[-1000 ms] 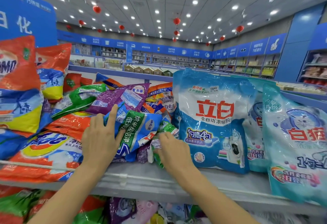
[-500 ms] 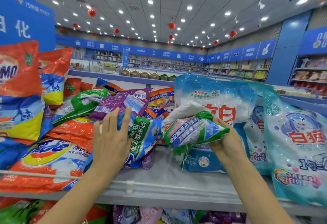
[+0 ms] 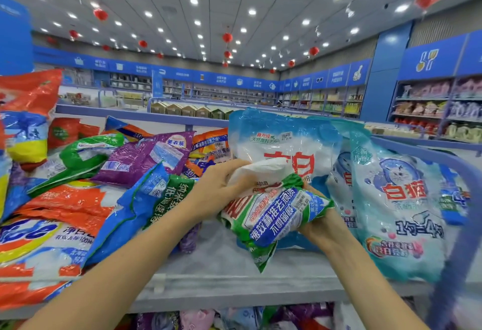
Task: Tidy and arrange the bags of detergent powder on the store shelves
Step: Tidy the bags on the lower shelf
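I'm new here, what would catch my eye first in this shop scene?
First, the green-and-white bag in the middle, gripped above the shelf by the left hand at its crumpled top and the right hand beneath. To the left lies a jumbled heap, with an orange bag in front and a purple bag behind. On the right, a pale blue bag stands upright.

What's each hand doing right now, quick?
Left hand: grips the green-and-white detergent bag at its top.
Right hand: holds the same bag at its right end.

Held bag (image 3: 271, 215) green-white, blue band; upright bag (image 3: 284, 139) blue-white, red characters.
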Motion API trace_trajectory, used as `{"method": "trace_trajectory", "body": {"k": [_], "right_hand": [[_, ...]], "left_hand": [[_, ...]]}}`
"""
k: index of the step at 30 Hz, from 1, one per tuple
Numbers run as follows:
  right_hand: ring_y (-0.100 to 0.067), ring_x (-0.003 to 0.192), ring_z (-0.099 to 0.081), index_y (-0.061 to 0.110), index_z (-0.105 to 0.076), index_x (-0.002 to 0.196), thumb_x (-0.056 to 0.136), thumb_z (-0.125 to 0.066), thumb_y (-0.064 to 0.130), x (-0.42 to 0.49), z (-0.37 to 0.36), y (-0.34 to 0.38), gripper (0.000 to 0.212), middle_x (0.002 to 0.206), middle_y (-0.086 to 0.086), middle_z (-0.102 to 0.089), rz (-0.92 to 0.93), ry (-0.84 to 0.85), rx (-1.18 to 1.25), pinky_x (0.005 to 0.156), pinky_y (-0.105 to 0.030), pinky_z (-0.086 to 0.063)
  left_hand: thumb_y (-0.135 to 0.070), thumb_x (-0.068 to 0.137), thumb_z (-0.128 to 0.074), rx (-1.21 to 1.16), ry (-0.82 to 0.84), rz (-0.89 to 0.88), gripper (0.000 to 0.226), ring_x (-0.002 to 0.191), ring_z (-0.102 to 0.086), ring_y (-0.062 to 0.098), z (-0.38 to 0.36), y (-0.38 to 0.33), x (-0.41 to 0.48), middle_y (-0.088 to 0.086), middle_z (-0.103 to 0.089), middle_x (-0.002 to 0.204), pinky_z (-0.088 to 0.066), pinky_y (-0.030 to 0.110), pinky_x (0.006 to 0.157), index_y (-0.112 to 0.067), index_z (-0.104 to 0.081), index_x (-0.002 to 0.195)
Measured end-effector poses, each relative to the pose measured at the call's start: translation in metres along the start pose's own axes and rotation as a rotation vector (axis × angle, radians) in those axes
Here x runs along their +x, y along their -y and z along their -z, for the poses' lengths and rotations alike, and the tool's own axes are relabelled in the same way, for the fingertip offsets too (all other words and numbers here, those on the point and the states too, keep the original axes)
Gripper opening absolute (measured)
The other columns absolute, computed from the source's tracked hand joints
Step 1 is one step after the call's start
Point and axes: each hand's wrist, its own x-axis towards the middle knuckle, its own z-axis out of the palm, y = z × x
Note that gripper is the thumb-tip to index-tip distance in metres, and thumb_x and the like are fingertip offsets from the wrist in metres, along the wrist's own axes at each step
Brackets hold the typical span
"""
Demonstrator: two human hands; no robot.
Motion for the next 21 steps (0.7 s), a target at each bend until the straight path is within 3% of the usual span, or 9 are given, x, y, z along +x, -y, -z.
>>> {"method": "trace_trajectory", "body": {"k": [3,6,9,11,13,15,16,18,21], "right_hand": [[-0.018,0.074,-0.069,0.015,-0.077,0.084,0.064,-0.07,0.028,-0.005,0.006,0.008,0.024,0.087,-0.008,-0.073,-0.037,0.057,-0.135,0.066,-0.032,-0.058],[-0.019,0.076,-0.068,0.014,-0.074,0.094,0.059,-0.085,0.039,-0.004,0.016,0.022,0.045,0.093,-0.008,-0.072,-0.087,0.142,-0.308,0.068,-0.034,-0.057],[-0.016,0.08,-0.067,0.015,-0.074,0.097,0.049,-0.088,0.049,-0.003,0.023,0.043,0.061,0.096,-0.008,-0.072,-0.098,0.113,-0.491,0.063,-0.028,-0.055],[-0.012,0.099,-0.061,0.028,-0.074,0.101,0.039,-0.081,0.069,-0.004,0.024,0.061,0.075,0.108,0.002,-0.069,-0.063,0.021,-0.636,0.075,-0.031,-0.054],[-0.007,0.113,-0.054,0.035,-0.065,0.115,0.041,-0.068,0.083,-0.008,0.02,0.077,0.088,0.122,0.01,-0.06,0.003,0.098,-0.738,0.093,-0.032,-0.047],[-0.005,0.11,-0.06,0.027,-0.055,0.124,0.048,-0.071,0.077,-0.011,0.005,0.086,0.092,0.122,0.009,-0.062,0.121,0.16,-0.891,0.09,-0.023,-0.048],[-0.007,0.105,-0.063,0.021,-0.054,0.123,0.056,-0.076,0.065,-0.011,-0.003,0.084,0.082,0.117,0.005,-0.065,0.197,0.145,-0.954,0.086,-0.021,-0.05],[-0.011,0.087,-0.069,0.016,-0.062,0.106,0.071,-0.076,0.034,-0.006,-0.007,0.071,0.042,0.098,0.0,-0.072,0.348,0.032,-0.959,0.073,-0.023,-0.053],[-0.015,0.075,-0.071,0.016,-0.068,0.087,0.083,-0.065,0.016,0.0,0.012,0.048,0.005,0.081,0.001,-0.074,0.394,-0.188,-0.897,0.065,-0.029,-0.054]], "left_hand": [[-0.042,0.09,-0.055,-0.181,-0.091,0.073,0.037,0.072,-0.067,0.031,0.0,-0.003,0.007,0.011,-0.068,0.086,-0.055,0.045,0.064,-0.006,-0.063,0.093],[-0.036,0.09,-0.053,-0.191,-0.172,0.109,0.026,0.071,-0.066,0.038,-0.004,-0.009,0.016,0.016,-0.067,0.084,-0.055,0.053,0.064,-0.011,-0.059,0.083],[-0.055,0.085,-0.055,-0.016,-0.278,0.093,0.043,0.063,-0.066,0.032,-0.01,-0.015,0.027,0.013,-0.068,0.074,-0.053,0.054,0.06,-0.013,-0.059,0.076],[-0.068,0.077,-0.05,0.072,-0.304,0.091,0.058,0.06,-0.066,0.028,-0.011,-0.023,0.034,0.011,-0.068,0.071,-0.054,0.051,0.057,-0.011,-0.06,0.077],[-0.068,0.08,-0.048,0.282,-0.311,0.043,0.058,0.056,-0.061,0.022,-0.013,-0.036,0.041,0.007,-0.063,0.065,-0.052,0.04,0.051,-0.011,-0.056,0.073],[-0.064,0.086,-0.046,0.551,-0.325,-0.042,0.053,0.052,-0.053,0.015,-0.019,-0.049,0.045,0.001,-0.056,0.06,-0.041,0.028,0.047,-0.013,-0.053,0.073],[-0.063,0.087,-0.043,0.663,-0.319,-0.094,0.052,0.052,-0.049,0.013,-0.025,-0.054,0.046,-0.003,-0.051,0.059,-0.039,0.026,0.047,-0.013,-0.053,0.079],[-0.065,0.088,-0.038,0.844,-0.215,-0.183,0.053,0.056,-0.049,0.014,-0.039,-0.057,0.043,-0.006,-0.047,0.062,-0.045,0.028,0.052,-0.015,-0.051,0.102],[-0.067,0.089,-0.034,0.957,0.066,-0.227,0.071,0.078,-0.061,0.02,-0.053,-0.042,0.033,0.0,-0.062,0.085,-0.051,0.032,0.071,-0.018,-0.031,0.139]]}}
